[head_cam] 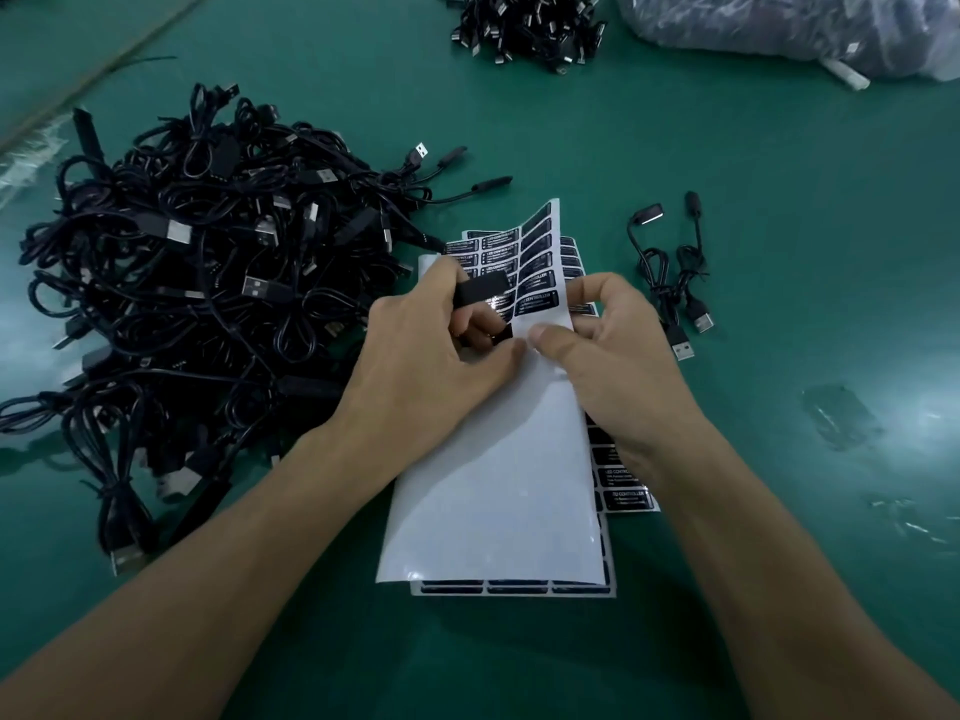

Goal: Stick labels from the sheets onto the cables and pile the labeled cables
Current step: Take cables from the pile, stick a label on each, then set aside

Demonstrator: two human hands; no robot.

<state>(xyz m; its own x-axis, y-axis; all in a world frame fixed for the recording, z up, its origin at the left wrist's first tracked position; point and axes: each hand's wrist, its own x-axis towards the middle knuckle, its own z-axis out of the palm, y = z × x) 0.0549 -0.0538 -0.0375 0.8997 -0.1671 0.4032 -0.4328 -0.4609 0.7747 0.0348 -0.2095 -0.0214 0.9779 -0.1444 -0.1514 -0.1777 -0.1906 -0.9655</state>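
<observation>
Left hand [431, 350] grips one cable [480, 292]; right hand [613, 361] pinches one sheet [493, 485].

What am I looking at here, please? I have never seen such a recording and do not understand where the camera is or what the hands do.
There is no machine: a person works with bare hands, and the one camera sits on the person's head, looking down, so the arms enter from below. On the green table lie a large pile of black cables at the left, a few cables at the right, another pile at the far edge and a plastic bag beside it. In the middle lies a stack of label sheets. The left hand grips a black cable part; the right hand pinches the top sheet, which is bent up and mostly bare.
</observation>
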